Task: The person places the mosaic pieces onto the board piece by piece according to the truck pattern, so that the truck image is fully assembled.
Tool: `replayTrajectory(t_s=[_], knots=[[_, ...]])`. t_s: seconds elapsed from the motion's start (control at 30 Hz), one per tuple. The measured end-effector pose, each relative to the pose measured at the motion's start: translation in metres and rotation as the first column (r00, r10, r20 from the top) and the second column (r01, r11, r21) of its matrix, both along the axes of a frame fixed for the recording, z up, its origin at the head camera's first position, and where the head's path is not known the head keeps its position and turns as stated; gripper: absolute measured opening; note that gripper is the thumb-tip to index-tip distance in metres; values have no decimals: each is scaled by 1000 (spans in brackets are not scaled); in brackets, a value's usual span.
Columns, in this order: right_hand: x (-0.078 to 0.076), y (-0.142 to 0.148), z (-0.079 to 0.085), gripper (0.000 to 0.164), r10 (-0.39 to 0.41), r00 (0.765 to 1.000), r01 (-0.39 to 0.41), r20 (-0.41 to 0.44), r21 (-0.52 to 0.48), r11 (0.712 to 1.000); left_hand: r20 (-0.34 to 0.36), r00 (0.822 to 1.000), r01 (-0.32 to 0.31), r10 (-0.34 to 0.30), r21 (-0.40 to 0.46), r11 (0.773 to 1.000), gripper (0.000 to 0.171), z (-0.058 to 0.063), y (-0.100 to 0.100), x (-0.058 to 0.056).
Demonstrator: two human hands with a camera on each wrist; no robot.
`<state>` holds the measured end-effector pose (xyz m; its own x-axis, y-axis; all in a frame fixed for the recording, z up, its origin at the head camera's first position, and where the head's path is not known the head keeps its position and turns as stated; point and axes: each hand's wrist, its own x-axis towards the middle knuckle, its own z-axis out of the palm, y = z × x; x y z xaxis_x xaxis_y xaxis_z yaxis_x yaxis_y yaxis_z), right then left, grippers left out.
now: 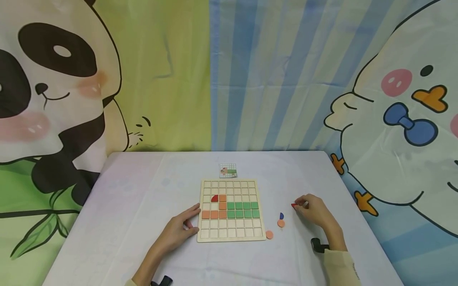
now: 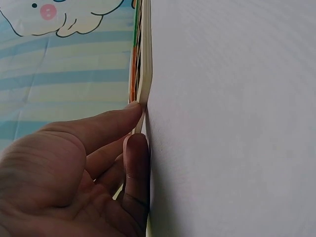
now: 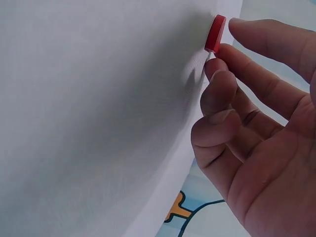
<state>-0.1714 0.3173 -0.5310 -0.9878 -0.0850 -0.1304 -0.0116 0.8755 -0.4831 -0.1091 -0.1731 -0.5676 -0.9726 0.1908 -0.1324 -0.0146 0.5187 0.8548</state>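
A square wooden grid board (image 1: 229, 239) lies on the table, with orange and green square tiles and a red quarter-round tile (image 1: 214, 198) in its cells. My left hand (image 1: 179, 232) rests against the board's left edge, thumb and forefinger apart along it. In the left wrist view the fingertips touch the side of the board (image 2: 145, 59). Right of the board, my right hand (image 1: 315, 212) pinches a small red piece (image 3: 216, 33) between thumb and forefinger, close to the tabletop. The piece's full shape is hidden, as it shows edge-on.
Two orange round pieces (image 1: 269, 234) and a dark blue half-round piece (image 1: 281, 216) lie between the board and my right hand. A small picture card (image 1: 228, 170) lies behind the board. Printed curtains hang beyond the white table (image 1: 143, 190).
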Motion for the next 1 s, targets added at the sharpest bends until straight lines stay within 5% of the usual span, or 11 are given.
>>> replayTrajectory(t_s=[0.77,1.0], knots=[[24,-8,19,5,91,988,-91,129,-4,996,-31,999,20,-19,21,1000,66,0,0,0],[22,-6,12,28,81,987,-74,140,-55,996,-26,1000,13,-13,13,1000,66,-1,0,0]])
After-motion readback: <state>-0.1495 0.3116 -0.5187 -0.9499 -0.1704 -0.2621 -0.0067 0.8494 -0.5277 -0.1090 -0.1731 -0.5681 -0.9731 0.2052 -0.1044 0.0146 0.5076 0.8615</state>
